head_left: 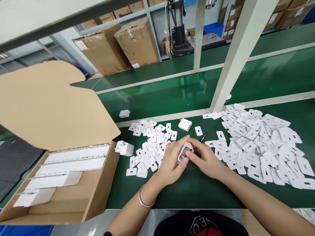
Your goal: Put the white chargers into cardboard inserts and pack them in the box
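Between my two hands is a white charger housing (182, 153), its open end facing me and dark parts showing inside. My left hand (171, 161) wraps round its left side. On the right side, my right hand (203, 157) grips it too, with the thumb at the opening by a small orange-red bit. Just beyond my hands lie a white charger (185, 124), a single white cover plate (198, 131) and a small black tool (204, 137). To the left of my left hand spreads a pile of white cover plates (150, 141) with slots.
A larger pile of cover plates (268, 147) covers the right side of the green bench (197, 196). At left stands an open cardboard box (98, 186) holding rows of white chargers. Loose chargers (125, 148) sit beside it. A pale metal post (242, 52) rises behind.
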A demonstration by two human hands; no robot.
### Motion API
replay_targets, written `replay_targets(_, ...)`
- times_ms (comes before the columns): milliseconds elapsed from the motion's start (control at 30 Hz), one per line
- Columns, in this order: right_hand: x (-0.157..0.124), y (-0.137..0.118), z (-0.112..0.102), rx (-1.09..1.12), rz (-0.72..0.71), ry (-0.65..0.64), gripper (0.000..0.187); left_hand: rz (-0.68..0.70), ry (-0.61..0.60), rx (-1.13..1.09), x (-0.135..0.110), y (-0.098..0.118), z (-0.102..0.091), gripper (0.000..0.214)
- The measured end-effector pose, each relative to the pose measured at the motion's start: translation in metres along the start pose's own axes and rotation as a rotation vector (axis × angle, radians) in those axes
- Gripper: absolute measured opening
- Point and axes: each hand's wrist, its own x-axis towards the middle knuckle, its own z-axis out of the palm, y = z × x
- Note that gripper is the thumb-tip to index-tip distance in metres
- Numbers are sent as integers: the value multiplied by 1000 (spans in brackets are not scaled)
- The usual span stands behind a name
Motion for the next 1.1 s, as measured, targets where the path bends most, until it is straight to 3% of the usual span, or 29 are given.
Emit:
replay_targets(233,-2,-1,-1,-38,11,-49,32,-23,-5,-151,-2,-1,3,49)
replay_targets(500,-3,0,9,106,1,63,29,-37,44,-272,-5,-3,8,42)
replay_targets(767,-3,-1,11,210,42,70,32,3,8,-253,-4,-8,6,45)
replay_targets(967,-1,4,10,232,175,24,42,-74,-107,-229,0,-11,0,56)
replay_targets(1033,2,8,4,193,182,-6,47,-114,-103,-148,2,-12,-2,56)
replay_targets(1100,6,13,-4,24,142,50,52,-178,-70,-58,3,-13,-5,49)
